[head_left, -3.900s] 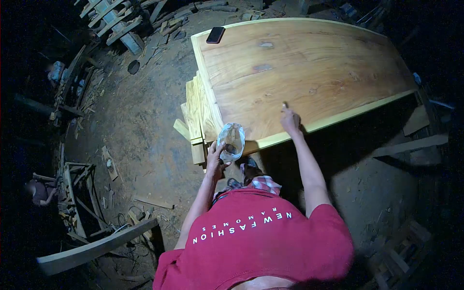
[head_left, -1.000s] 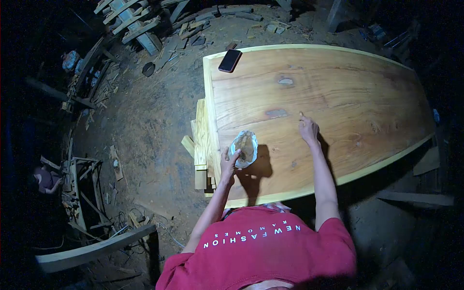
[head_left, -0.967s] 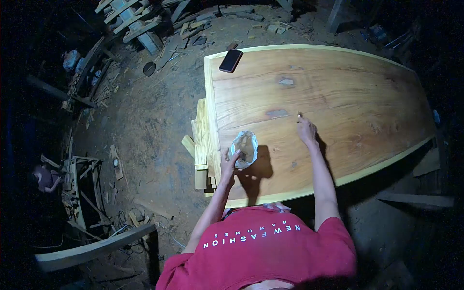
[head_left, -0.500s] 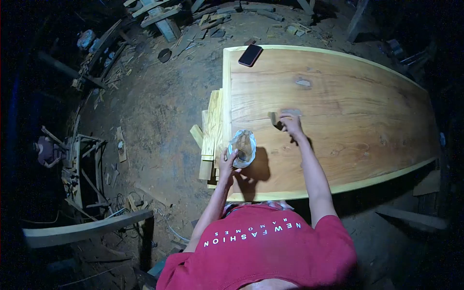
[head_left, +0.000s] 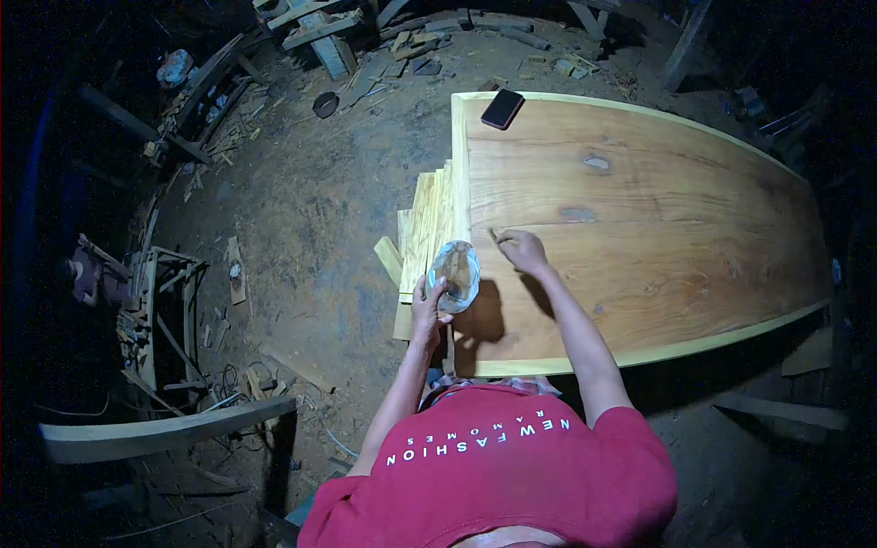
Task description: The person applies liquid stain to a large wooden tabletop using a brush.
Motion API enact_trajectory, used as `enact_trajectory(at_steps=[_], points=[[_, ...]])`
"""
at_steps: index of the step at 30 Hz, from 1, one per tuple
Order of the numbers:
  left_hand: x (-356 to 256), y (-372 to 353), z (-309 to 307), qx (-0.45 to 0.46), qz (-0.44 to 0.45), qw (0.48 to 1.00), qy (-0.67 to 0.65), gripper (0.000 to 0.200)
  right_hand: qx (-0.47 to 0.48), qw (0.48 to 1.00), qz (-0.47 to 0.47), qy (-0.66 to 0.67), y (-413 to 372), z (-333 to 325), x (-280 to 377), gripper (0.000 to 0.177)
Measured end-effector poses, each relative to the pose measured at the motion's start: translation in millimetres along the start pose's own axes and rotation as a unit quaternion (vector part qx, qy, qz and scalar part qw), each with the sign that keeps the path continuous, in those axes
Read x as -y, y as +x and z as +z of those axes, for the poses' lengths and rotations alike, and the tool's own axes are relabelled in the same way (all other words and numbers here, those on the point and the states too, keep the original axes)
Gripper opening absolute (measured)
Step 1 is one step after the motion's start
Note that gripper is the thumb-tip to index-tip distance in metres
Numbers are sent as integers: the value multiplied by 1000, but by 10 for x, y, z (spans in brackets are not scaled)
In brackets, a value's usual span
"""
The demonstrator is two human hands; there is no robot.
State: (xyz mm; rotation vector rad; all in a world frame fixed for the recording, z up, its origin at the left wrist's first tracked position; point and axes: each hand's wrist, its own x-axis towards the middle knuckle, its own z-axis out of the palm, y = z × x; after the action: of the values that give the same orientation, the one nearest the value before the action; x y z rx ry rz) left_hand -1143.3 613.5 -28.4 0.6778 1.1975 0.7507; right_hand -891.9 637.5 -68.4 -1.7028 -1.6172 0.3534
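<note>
My left hand grips a shallow bowl by its near rim. Pale, crinkled lining shows round the bowl's edge, with brownish matter inside. My right hand is closed round a small flat scraper, seen nearly edge-on just right of the bowl. Beneath both lies a large wooden panel with a pale border. Two greyish patches mark its surface: one patch beyond my right hand, another patch farther off.
A phone lies at the panel's far left corner. Pale planks are stacked along its left side. A wooden beam stands at lower left. Wood scraps litter the dirt floor. Another person is at far left.
My right hand has moved left with the scraper, away from the nearer grey patch towards the bowl. The panel and phone appear shifted right as the view turned slightly.
</note>
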Motion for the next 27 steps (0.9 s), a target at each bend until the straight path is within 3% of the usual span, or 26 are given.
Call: enact_trajectory(at_steps=[1, 3, 5, 6, 8, 9, 11, 15, 17, 20, 22, 23, 26, 27], points=[[-17, 19, -66, -1, 0, 1000, -2, 80, 126, 937, 247, 213, 44, -183, 90, 19], [-52, 66, -195, 7, -10, 1000, -11, 82, 55, 888, 326, 319, -11, -352, -94, 17], [-38, 138, -328, 29, -19, 999, -31, 82, -1, 870, 373, 321, -106, -504, -409, 17], [-90, 104, -334, 20, -11, 1000, -18, 77, 1, 871, 373, 320, -126, -544, -452, 17], [-170, 58, -327, -8, -12, 1000, 3, 74, -117, 915, 342, 176, -207, -559, -446, 18], [-171, 76, -359, -11, -17, 1000, 2, 74, -113, 915, 346, 175, -249, -524, -309, 18], [-196, 163, -393, 33, -11, 999, 23, 76, -128, 954, 216, 162, -213, -504, 271, 18], [-295, 155, -399, 48, -7, 997, 62, 78, 25, 935, 153, 318, -282, -297, 1177, 18], [-366, 102, -379, 51, -9, 997, 65, 78, 99, 950, 125, 269, -276, -153, 1408, 21], [-374, 65, -419, 96, -14, 992, 83, 78, 89, 969, 96, 211, -300, 229, 1398, 21], [-389, 28, -445, 103, -9, 991, 85, 78, 93, 989, 104, 56, -333, 365, 1426, 22], [-391, 9, -459, 107, -6, 990, 87, 77, 92, 989, 104, 56, -345, 432, 1411, 22], [-240, 99, -605, 121, 5, 990, 75, 76, 146, 922, 119, 339, -385, 530, 1457, 17], [-230, 101, -640, 129, 12, 988, 81, 76, 143, 922, 120, 339, -402, 535, 1438, 17]])
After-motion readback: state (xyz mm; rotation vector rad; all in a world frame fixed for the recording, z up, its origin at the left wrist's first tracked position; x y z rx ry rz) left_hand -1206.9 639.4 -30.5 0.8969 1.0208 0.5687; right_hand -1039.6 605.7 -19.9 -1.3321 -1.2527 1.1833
